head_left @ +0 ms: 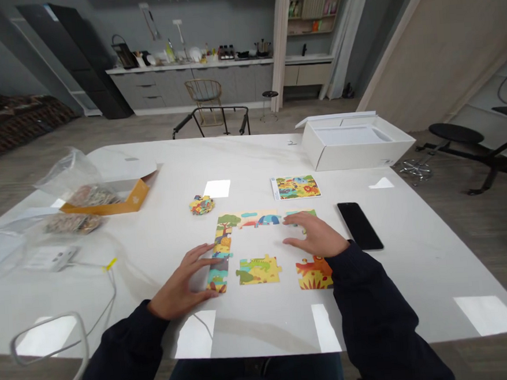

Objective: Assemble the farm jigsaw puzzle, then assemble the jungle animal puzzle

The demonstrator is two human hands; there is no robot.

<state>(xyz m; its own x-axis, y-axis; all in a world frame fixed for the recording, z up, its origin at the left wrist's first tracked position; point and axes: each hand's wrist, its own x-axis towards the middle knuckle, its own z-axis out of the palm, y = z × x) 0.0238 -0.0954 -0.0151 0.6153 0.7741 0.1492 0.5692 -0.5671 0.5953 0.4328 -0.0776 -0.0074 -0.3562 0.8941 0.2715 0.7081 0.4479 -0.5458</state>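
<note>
My left hand (185, 281) lies with fingers apart at the left column of joined puzzle pieces (223, 247), its fingertips touching that column. My right hand (315, 235) has its fingers spread beside a puzzle piece at the upper right (305, 213), partly covering it. Joined along the top is a strip with a blue elephant (268, 219). A green crocodile section (259, 270) lies separately between my hands, lower down. Under my right sleeve's edge sits an orange lion section (315, 273), partly hidden. A small pile of loose pieces (202, 204) rests beyond the left column.
A picture card (297, 187) and a black phone (360, 226) lie on the white table (263, 322). An open white box (359, 148) stands back right. At left are an orange box (126, 203), bagged pieces (73, 223) and a white cable (79, 341).
</note>
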